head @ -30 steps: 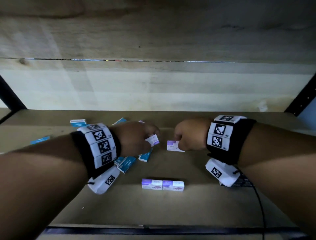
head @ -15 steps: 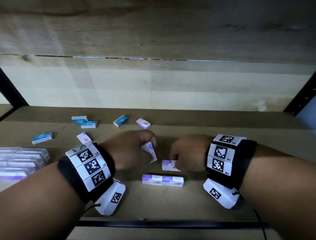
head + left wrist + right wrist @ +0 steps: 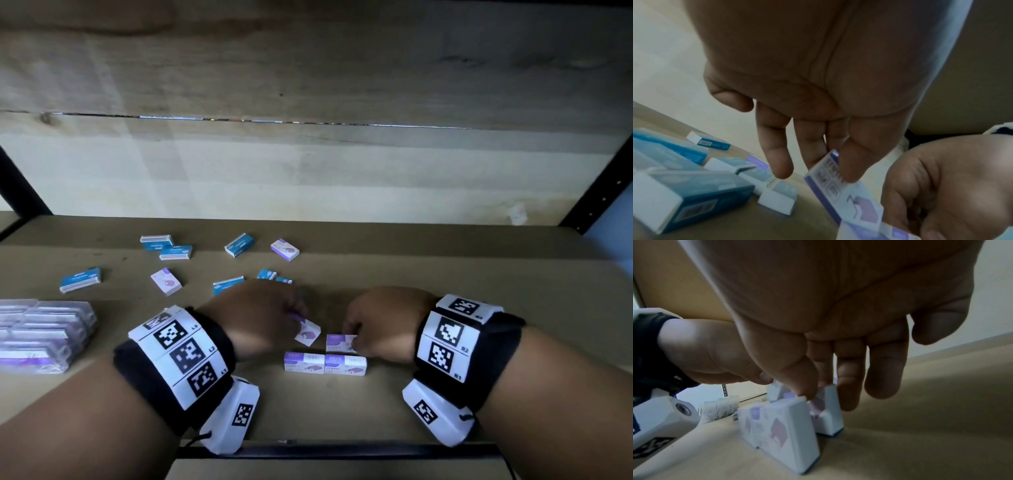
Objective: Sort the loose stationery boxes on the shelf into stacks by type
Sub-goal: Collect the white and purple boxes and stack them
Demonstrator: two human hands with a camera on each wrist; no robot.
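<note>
My left hand [image 3: 297,317] pinches a small purple-and-white box [image 3: 307,332] between thumb and fingers [image 3: 851,164], holding it tilted above the shelf [image 3: 342,411]; the same box [image 3: 846,194] shows blurred in the left wrist view. My right hand [image 3: 354,339] grips another purple box [image 3: 337,342] by thumb and fingers [image 3: 801,386]; this box [image 3: 828,412] stands on the shelf just behind a pair of purple boxes [image 3: 324,364] set side by side near the front edge. That pair [image 3: 781,431] fills the right wrist view's foreground.
Loose blue boxes [image 3: 239,244] [image 3: 80,279] [image 3: 166,246] and two purple ones [image 3: 285,249] [image 3: 166,281] lie scattered behind and left of my hands. A shrink-wrapped pack of purple boxes [image 3: 41,337] sits at the left. Black shelf posts [image 3: 596,185] flank the wooden back wall.
Both hands have drawn back toward the front edge, each carrying its purple box, and now sit right behind the pair of purple boxes.
</note>
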